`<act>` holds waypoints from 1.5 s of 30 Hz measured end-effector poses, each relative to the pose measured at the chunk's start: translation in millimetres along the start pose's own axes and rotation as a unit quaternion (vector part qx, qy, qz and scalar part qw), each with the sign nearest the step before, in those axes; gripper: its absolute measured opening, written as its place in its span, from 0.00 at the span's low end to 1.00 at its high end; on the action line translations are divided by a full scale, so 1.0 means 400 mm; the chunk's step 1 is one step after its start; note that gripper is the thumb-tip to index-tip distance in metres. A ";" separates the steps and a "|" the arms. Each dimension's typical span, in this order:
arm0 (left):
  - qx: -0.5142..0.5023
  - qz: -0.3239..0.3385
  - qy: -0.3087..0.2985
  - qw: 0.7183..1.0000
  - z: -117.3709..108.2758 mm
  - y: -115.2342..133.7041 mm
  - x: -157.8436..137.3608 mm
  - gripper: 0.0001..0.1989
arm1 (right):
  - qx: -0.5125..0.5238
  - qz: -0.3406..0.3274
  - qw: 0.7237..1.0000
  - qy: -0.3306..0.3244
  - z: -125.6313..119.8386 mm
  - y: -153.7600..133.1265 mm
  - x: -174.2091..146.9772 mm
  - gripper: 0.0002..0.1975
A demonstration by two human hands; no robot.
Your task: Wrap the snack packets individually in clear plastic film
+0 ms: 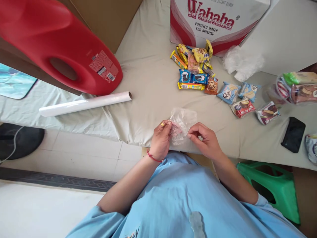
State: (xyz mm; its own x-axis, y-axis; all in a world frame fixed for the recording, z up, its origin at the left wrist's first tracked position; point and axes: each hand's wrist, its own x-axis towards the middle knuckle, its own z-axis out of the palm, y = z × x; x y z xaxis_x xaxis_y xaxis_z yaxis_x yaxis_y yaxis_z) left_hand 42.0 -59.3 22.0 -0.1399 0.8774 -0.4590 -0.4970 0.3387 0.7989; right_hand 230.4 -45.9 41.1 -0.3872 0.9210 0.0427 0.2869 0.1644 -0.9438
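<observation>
Between my hands, at the near edge of the cloth-covered table, is a clear plastic bag (184,119) with something pinkish in or behind it. My left hand (160,138) pinches the bag's left side between thumb and fingers; a ring and a red bracelet show on that arm. On the other side, my right hand (205,138) has its thumb and forefinger pressed together at the bag's right edge. What the pinkish content is, I cannot make out. Beyond the bag lies a pile of small wrapped snacks (192,78) in yellow, blue and brown packets.
Larger snack packets (228,92) and a clear tub of snacks (282,86) lie to the right, with a black phone (293,135). Crumpled clear plastic (244,62) sits by a Wahaha carton (210,24). At left are a white roll (85,104) and a red jug (83,66). A green stool (284,188) stands below.
</observation>
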 end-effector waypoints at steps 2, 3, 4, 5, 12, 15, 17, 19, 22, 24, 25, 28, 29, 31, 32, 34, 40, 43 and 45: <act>0.007 0.006 0.009 1.000 -0.005 0.001 0.006 0.20 | 0.080 0.043 0.995 0.045 -0.009 0.005 -0.004 0.09; 0.012 0.017 0.022 1.000 -0.009 0.003 0.011 0.20 | 0.123 0.067 0.987 0.077 -0.014 0.009 -0.006 0.09; 0.021 0.032 0.039 0.999 -0.014 0.007 0.016 0.20 | 0.164 0.091 0.976 0.113 -0.021 0.014 -0.007 0.10; 0.032 0.049 0.058 0.997 -0.020 0.012 0.021 0.20 | 0.200 0.115 0.962 0.149 -0.030 0.019 -0.008 0.11; 0.104 0.127 0.152 0.975 -0.076 0.051 0.054 0.16 | 0.243 0.213 0.906 0.272 -0.102 0.062 -0.028 0.19; 0.151 0.134 0.154 0.967 -0.088 0.051 0.060 0.14 | 0.165 0.221 0.920 0.279 -0.111 0.079 -0.045 0.18; 0.170 0.137 0.147 0.965 -0.089 0.046 0.062 0.13 | 0.065 0.186 0.929 0.313 -0.107 0.079 -0.055 0.16; 0.180 0.140 0.141 0.963 -0.088 0.040 0.062 0.13 | -0.041 0.113 0.931 0.345 -0.095 0.064 -0.061 0.12; 0.192 0.146 0.135 0.961 -0.087 0.034 0.062 0.14 | -0.148 -0.015 0.940 0.307 -0.074 0.020 -0.056 0.05; 0.195 0.150 0.132 0.960 -0.089 0.031 0.064 0.15 | -0.203 -0.093 0.939 0.261 -0.063 -0.012 -0.039 0.02; 0.193 0.153 0.131 0.960 -0.091 0.029 0.066 0.15 | -0.231 -0.127 0.935 0.238 -0.058 -0.024 -0.027 0.02; 0.193 0.166 0.123 0.959 -0.097 0.020 0.073 0.17 | -0.292 -0.191 0.927 0.137 -0.036 -0.036 0.016 0.04; 0.195 0.170 0.121 0.958 -0.098 0.017 0.074 0.17 | -0.309 -0.199 0.926 0.089 -0.025 -0.032 0.029 0.05; 0.200 0.178 0.119 0.956 -0.100 0.013 0.076 0.17 | -0.348 -0.197 0.917 -0.001 0.002 -0.014 0.050 0.09; 0.201 0.181 0.119 0.955 -0.100 0.011 0.076 0.18 | -0.369 -0.190 0.909 -0.033 0.014 -0.004 0.057 0.10; 0.198 0.184 0.119 0.955 -0.101 0.010 0.076 0.18 | -0.395 -0.176 0.899 -0.065 0.031 0.014 0.066 0.06; 0.197 0.186 0.107 0.957 -0.102 0.009 0.075 0.17 | -0.314 -0.166 0.933 -0.053 0.006 0.013 0.074 0.07; 0.199 0.184 0.105 0.957 -0.098 0.009 0.076 0.17 | -0.354 -0.177 0.917 -0.059 0.015 0.009 0.071 0.11; 0.198 0.184 0.098 0.958 -0.095 0.009 0.076 0.17 | -0.397 -0.179 0.898 -0.068 0.036 0.015 0.070 0.10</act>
State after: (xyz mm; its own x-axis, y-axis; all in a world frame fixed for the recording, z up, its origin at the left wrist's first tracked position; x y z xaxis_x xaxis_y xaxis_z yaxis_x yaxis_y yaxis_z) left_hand 3.4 -44.1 -3.9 -0.4197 0.8949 -0.1516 -0.0251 0.1555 0.9875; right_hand 208.5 -24.2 32.1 -0.6671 0.7164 0.2042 0.6361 0.6905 -0.3445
